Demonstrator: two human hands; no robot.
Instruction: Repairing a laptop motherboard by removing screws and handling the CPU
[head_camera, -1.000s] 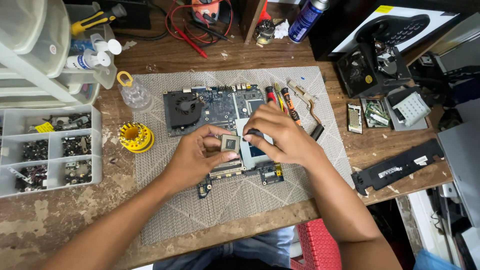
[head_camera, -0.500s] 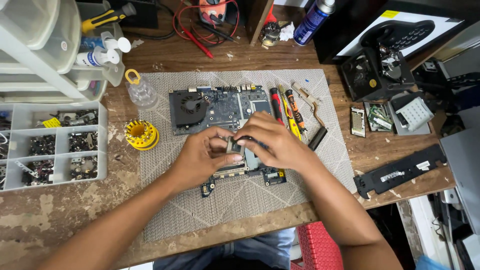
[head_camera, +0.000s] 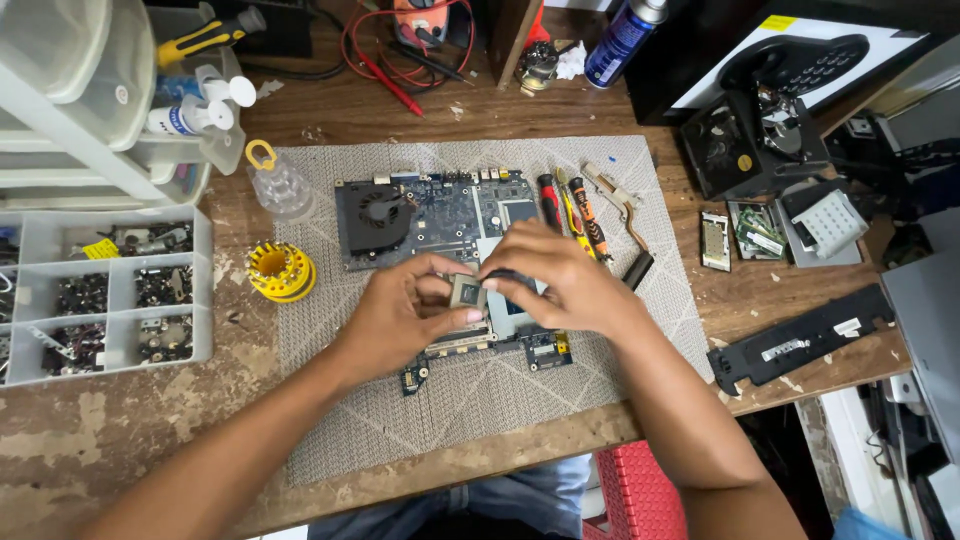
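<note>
A blue laptop motherboard (head_camera: 450, 215) with a black fan (head_camera: 375, 215) lies on a grey woven mat (head_camera: 330, 400). My left hand (head_camera: 400, 315) pinches a small square processor chip (head_camera: 466, 293) by its edges just above the board's socket area. My right hand (head_camera: 560, 280) is beside it, fingertips touching the chip's right side and a dark part underneath. Both hands cover the board's lower middle section.
Screwdrivers (head_camera: 575, 215) and a copper heat pipe (head_camera: 625, 215) lie right of the board. A yellow bit holder (head_camera: 278, 272) and small clear bottle (head_camera: 277, 183) stand left. A compartment tray (head_camera: 100, 295) of screws sits far left; a black bracket (head_camera: 800, 340) and small modules (head_camera: 760, 235) right.
My view has shifted slightly. My hands stayed over the board's middle, and the chip is again visible between my fingers after being covered half a second ago.
</note>
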